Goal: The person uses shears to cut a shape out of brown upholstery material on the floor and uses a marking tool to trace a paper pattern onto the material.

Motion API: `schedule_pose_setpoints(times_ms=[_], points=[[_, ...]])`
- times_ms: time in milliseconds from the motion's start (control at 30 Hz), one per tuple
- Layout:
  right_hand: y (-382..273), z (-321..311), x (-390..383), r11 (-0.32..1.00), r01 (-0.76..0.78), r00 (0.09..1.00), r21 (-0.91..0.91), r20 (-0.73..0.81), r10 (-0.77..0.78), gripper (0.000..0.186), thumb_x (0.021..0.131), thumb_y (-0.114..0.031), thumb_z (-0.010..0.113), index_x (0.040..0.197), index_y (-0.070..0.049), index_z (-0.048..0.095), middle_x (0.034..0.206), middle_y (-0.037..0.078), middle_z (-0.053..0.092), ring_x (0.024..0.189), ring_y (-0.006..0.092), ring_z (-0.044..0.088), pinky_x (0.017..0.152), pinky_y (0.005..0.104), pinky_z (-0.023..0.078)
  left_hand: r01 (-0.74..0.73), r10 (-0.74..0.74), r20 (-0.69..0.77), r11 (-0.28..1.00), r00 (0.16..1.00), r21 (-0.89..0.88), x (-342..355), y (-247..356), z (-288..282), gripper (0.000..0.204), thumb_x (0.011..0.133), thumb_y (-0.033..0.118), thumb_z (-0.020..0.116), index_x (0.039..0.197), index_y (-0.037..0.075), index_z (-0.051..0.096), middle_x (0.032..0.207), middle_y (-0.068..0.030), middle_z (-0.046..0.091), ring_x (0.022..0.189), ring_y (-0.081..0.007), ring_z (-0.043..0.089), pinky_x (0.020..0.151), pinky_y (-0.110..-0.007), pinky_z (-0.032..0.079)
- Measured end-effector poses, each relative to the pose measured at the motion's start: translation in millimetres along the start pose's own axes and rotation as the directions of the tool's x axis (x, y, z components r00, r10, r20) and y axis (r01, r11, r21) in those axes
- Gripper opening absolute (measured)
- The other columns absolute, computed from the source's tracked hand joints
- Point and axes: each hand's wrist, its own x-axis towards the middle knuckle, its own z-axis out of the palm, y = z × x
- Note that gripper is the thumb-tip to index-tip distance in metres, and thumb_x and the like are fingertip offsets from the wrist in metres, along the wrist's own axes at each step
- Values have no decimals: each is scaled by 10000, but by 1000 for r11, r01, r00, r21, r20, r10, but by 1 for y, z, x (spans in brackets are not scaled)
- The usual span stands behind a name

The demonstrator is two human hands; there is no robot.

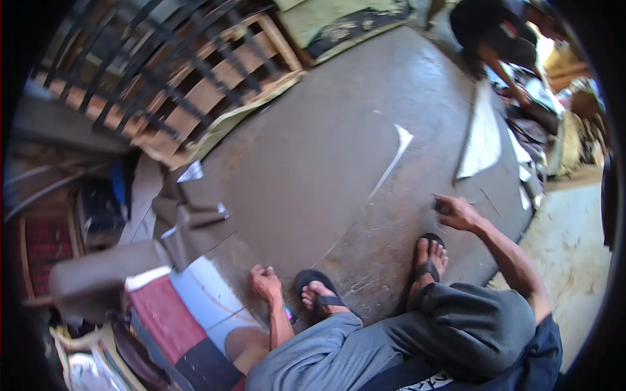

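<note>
A large flat sheet of brown-grey material (pixel 293 176) lies spread on the floor, its cut edge running down the middle. By its near corner is my left hand (pixel 266 283), fingers curled inward; whether anything is in them is hidden. My right hand (pixel 460 214) hovers over the floor to the right, off the sheet, closed around a small dark object (pixel 444 206) too blurred to name. A thin white-backed strip (pixel 399 146) lies along the sheet's far right edge. Folded pieces of the same material (pixel 189 212) bunch up at the left.
A wooden furniture frame with dark webbing (pixel 195 85) stands far left. A roll of brown material (pixel 107 274) and a red and blue cushion piece (pixel 169 319) lie near left. Another person (pixel 508 52) bends over scraps at far right. A white offcut (pixel 481 140) lies before them.
</note>
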Motion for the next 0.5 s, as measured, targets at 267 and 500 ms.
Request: schedule_pose_setpoints(times_ms=[267,500], points=[[-69,55,71,907,207,973,367,-174,-151,225,814,-188,702,958,-38,615,828,134,691,761,239,683,717,386,542,-793,791,390,574,471,-205,-71,174,92,341,821,161,740,1136,62,655,1169,-124,606,1139,-327,555,996,-449,431],[-80,79,88,869,399,916,292,-172,-363,265,816,-189,646,1027,-29,657,937,173,710,840,328,702,750,406,557,-880,816,406,472,412,-57,-65,179,122,279,825,261,741,1054,118,668,1130,-68,600,1102,-274,545,923,-474,405]])
